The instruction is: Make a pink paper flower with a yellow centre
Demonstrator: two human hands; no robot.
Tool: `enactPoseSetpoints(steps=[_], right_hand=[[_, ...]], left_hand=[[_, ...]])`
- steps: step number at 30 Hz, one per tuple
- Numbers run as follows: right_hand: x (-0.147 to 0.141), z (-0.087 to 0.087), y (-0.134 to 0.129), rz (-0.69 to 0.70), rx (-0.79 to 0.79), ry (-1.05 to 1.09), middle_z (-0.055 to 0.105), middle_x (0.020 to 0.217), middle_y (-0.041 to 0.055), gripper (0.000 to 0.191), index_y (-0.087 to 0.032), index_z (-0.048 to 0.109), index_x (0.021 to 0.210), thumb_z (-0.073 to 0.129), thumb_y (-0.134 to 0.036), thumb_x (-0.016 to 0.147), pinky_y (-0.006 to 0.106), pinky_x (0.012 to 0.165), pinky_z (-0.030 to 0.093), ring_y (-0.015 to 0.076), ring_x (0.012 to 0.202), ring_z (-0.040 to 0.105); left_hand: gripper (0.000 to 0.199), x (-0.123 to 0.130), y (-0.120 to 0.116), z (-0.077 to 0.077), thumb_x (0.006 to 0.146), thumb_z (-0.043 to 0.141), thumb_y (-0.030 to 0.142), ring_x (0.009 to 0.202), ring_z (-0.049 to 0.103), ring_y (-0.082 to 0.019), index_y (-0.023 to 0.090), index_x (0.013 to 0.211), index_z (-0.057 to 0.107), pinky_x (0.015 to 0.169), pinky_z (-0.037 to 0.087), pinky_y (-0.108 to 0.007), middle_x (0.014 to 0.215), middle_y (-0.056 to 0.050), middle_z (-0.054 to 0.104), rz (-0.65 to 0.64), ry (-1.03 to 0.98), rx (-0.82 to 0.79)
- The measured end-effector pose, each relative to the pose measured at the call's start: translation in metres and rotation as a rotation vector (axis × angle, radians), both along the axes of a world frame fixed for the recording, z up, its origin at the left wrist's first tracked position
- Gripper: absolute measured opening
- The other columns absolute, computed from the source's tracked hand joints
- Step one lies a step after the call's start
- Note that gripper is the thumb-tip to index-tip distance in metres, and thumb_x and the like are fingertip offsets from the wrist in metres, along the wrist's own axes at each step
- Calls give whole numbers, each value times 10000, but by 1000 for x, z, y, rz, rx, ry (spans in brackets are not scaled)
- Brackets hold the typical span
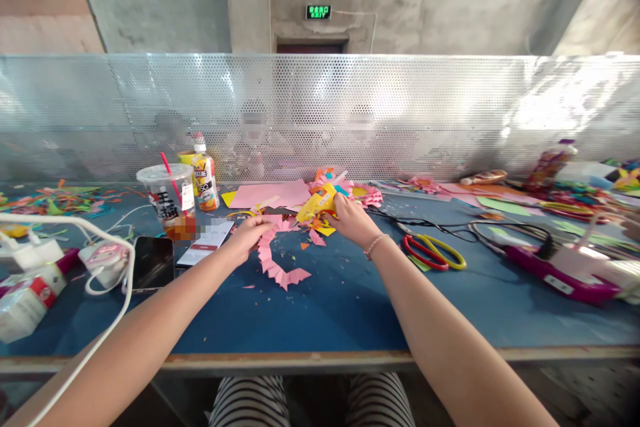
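Observation:
My left hand [251,237] pinches the upper end of a pink pleated paper strip [273,265], which curls down onto the blue table. In my right hand [350,219] is a yellow hot glue gun [319,203], its nozzle pointing left toward the strip's upper end. Whether the nozzle touches the paper I cannot tell. Behind the glue gun lie pink paper flowers [371,196] and a flat pink paper sheet [270,194]. Small paper scraps are scattered below both hands.
Scissors with red and yellow handles [434,253] lie at the right, near black cables and a purple power strip [560,277]. On the left stand a plastic drink cup [167,197], a juice bottle [205,180] and a dark phone [153,263]. A perforated metal screen [425,113] borders the table's back.

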State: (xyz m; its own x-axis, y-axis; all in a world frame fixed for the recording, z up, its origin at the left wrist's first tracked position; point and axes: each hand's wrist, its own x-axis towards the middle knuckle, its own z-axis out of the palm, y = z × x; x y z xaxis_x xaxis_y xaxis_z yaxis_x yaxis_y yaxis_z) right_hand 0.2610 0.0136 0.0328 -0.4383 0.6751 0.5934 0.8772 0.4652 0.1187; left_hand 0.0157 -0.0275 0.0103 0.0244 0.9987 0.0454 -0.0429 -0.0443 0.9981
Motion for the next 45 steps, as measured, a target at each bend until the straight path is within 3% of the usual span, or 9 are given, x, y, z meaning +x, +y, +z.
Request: enactPoseSetpoints(steps=[19,28,34,40,42,45], right_hand=[[5,1,2,-50,-13,38,551,909,119,187,-132,416,947,401,-265,816,304,646,383,231,822,550],[8,2,4,-67,-21,47,557,901,117,177,-139,437,928,394,-275,823,311,639,394,232,816,552],[6,3,1,-97,-44,86,568,941,121,232,-135,441,946,426,-327,814,285,641,390,213,827,565],[16,11,-2,-244,-163,129,617,878,122,374,-127,514,949,513,-423,721,275,606,391,220,770,582],[23,14,-2,-285,-237,118,632,857,115,345,-133,563,921,513,-398,705,268,599,393,217,761,589],[36,16,-1,-242,-358,57,652,869,80,272,-188,625,896,482,-317,704,268,629,404,207,787,594]], left_hand=[[264,-3,3,-2,575,693,323,497,531,-94,184,782,604,472,381,-213,605,20,593,0,16,-81],[288,-4,5,-4,585,678,297,496,527,-84,175,838,616,479,374,-203,646,4,605,-4,-1,-34],[246,-3,5,-3,584,678,300,423,473,-64,170,778,599,431,335,-192,555,32,555,0,-48,0],[247,-5,8,-3,583,677,326,377,416,-45,172,751,582,399,299,-188,526,55,518,14,-50,44],[236,-5,8,-3,585,677,319,406,435,-43,168,738,579,425,317,-185,551,52,531,12,-57,69],[232,-5,9,-4,585,674,313,426,449,-49,165,734,573,439,324,-188,551,50,525,14,-61,65]])
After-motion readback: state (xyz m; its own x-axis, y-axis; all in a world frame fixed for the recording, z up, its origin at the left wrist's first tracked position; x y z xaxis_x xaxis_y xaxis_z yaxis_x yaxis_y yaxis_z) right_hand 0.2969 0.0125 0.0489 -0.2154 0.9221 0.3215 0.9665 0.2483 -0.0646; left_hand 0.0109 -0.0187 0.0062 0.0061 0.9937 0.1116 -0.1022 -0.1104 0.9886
